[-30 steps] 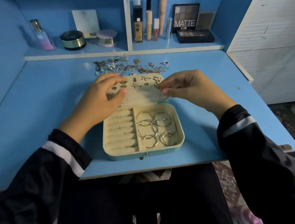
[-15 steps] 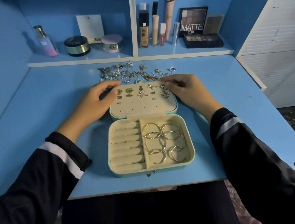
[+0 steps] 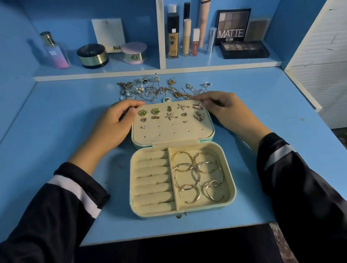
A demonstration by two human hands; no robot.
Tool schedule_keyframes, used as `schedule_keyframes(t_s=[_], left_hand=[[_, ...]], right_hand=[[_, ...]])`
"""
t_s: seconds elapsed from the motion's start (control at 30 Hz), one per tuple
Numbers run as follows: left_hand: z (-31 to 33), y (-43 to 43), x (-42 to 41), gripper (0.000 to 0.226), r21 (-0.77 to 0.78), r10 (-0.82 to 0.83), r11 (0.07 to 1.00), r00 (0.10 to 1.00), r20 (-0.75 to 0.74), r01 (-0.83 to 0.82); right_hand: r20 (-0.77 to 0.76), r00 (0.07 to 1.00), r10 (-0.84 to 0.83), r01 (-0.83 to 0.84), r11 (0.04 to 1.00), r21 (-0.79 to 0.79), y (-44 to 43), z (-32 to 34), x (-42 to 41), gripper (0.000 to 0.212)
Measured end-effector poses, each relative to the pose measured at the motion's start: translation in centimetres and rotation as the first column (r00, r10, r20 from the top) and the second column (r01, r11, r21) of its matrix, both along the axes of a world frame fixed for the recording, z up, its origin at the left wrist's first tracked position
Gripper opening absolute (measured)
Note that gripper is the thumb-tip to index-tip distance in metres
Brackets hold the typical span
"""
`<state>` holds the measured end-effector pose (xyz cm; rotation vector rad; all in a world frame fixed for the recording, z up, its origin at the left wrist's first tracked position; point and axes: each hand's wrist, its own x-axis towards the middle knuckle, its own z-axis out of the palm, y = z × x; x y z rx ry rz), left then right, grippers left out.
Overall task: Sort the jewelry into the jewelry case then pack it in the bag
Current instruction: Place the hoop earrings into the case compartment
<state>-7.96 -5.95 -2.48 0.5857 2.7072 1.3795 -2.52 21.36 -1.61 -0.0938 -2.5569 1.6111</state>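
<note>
An open mint jewelry case (image 3: 152,182) lies flat on the blue desk (image 3: 49,134). Its near half holds empty ring rolls on the left and several gold and silver bangles (image 3: 197,176) on the right. The lid panel (image 3: 172,132) carries several stud earrings (image 3: 170,115) in its upper rows. My left hand (image 3: 111,126) grips the lid's far left corner, fingers curled over the edge. My right hand (image 3: 228,112) grips the far right corner the same way. A pile of loose jewelry (image 3: 159,88) lies just behind the lid.
A shelf behind the desk holds a perfume bottle (image 3: 55,51), two round jars, makeup tubes and an eyeshadow palette (image 3: 232,25). A white cabinet (image 3: 333,59) bounds the desk on the right. The desk's front edge runs just below the case.
Both hands moved outward from the earring rows to the lid's far corners. The earring panel now shows uncovered.
</note>
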Motion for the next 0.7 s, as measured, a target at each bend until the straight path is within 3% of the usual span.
schedule_keyframes(t_s=[0.43,0.7], left_hand=[[-0.3,0.4,0.2,0.032,-0.036,-0.035,0.999,0.995,-0.089,0.032],[0.2,0.7,0.5,0.03,0.012,-0.001,1.0,0.998,-0.066,0.002]], right_hand=[[0.069,0.995,0.066,-0.046,0.964,-0.264,0.3,0.0,-0.4,0.026],[0.039,0.995,0.091,-0.069,0.917,-0.393,0.2,0.7,0.0,0.023]])
